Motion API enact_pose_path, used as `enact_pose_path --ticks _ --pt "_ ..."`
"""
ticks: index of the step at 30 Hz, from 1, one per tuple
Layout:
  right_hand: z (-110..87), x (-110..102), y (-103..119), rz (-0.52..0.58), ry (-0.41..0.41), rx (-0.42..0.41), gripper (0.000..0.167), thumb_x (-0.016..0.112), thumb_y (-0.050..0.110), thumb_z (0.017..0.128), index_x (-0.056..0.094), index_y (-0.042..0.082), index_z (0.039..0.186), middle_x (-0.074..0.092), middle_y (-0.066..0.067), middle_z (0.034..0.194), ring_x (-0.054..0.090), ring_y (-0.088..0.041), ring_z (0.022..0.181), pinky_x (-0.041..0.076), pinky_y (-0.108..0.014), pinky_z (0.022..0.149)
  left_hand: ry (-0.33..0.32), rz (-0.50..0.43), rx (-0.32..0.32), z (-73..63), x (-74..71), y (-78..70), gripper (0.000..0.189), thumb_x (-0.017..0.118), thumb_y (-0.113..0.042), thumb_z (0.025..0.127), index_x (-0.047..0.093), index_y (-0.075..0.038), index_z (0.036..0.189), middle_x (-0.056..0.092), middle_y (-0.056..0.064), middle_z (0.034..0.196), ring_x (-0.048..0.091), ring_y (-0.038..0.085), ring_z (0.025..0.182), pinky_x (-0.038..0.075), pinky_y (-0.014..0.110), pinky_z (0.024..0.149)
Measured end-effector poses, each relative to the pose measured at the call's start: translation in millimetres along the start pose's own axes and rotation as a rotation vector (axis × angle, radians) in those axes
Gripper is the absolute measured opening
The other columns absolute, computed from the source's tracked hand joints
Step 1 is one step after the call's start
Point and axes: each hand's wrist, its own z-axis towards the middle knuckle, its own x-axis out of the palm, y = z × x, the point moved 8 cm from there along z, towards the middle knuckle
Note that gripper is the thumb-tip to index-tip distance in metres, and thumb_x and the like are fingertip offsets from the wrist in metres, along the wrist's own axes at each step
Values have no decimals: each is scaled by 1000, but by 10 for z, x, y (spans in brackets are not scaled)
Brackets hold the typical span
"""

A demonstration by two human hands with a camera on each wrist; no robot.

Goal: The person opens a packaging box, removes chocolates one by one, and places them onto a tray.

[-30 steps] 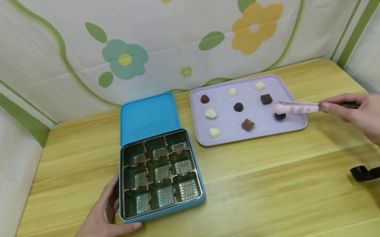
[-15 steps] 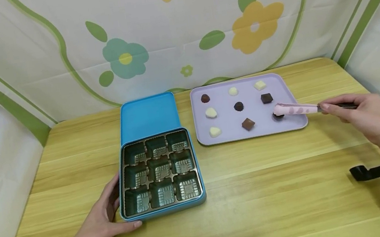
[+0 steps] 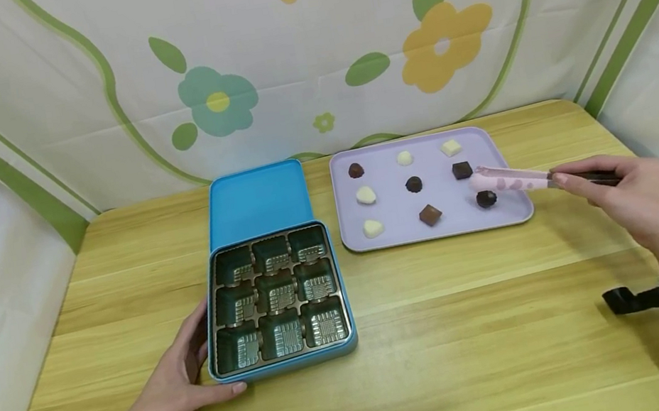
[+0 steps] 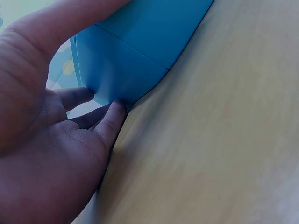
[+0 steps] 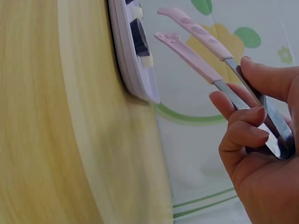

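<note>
My right hand [image 3: 652,201] grips small tongs [image 3: 522,180] with pale pink tips and metal handles. In the right wrist view the tong arms [image 5: 202,35] stand apart with nothing between them. In the head view their tips overlap the lilac tray's right side, just above a round dark chocolate [image 3: 487,199] and beside a square dark one [image 3: 462,171]. My left hand [image 3: 171,389] holds the near left corner of a blue tin [image 3: 287,367], thumb along the front wall, fingers at the left side. Inside the tin sits a brown divided insert [image 3: 279,307] with bare compartments.
Several white, brown and dark chocolates lie in rows on the lilac tray [image 3: 394,206]. A blue lid [image 3: 258,202] lies behind the tin. A printed flower cloth [image 3: 279,48] hangs along the back of the wooden table [image 3: 457,358].
The tongs have risen and shifted slightly away from the round dark chocolate, which stays on the tray and now shows fully. My left hand and the tin have stayed put.
</note>
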Motion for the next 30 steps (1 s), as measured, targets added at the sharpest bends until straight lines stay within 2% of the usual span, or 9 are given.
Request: enact_pose_path --ticks 4,7,11,16,23,27,30 --pt "-75 60 188 35 -13 -92 36 82 35 97 81 13 125 74 37 94 62 6 83 51 -12 65 2 1 -4 0 -2 4 126 93 0 78 17 -31 174 27 16 174 48 -5 138 47 9 105" --pt "-142 169 354 43 1 -184 30 83 24 97 82 8 122 75 33 93 61 4 76 48 -15 58 0 3 2 -4 1 -11 126 93 0 78 17 -30 174 27 17 173 48 -5 138 46 8 105" --pt "-247 372 575 6 32 -312 22 83 15 96 83 9 117 74 29 94 52 -6 67 42 -22 52 -3 0 5 -8 3 -21 125 94 0 78 18 -29 174 28 16 173 48 -5 138 45 8 105" --pt "-403 631 793 -28 92 -442 22 85 9 93 85 14 115 74 23 99 51 -8 66 42 -22 52 -1 -9 -4 -13 1 -9 125 93 0 79 17 -30 174 25 16 175 45 -7 140 45 7 105" --pt "-554 965 920 -87 199 -500 20 85 13 94 85 25 111 77 8 99 62 -5 83 51 -19 67 6 -14 -1 -19 1 -6 125 93 0 80 15 -28 174 22 18 177 43 -11 141 42 5 106" --pt "-594 1101 916 -108 248 -508 18 86 15 94 85 25 109 76 7 95 61 -7 80 51 -20 66 4 -13 -2 -19 -3 1 126 93 -1 79 16 -28 174 22 18 177 42 -13 141 42 5 106" --pt "-595 1166 896 -138 281 -478 17 88 21 92 85 26 108 75 6 95 62 -8 80 53 -19 68 1 -7 -5 -15 -9 -2 126 93 -1 79 16 -29 174 22 18 177 42 -12 141 41 4 106"
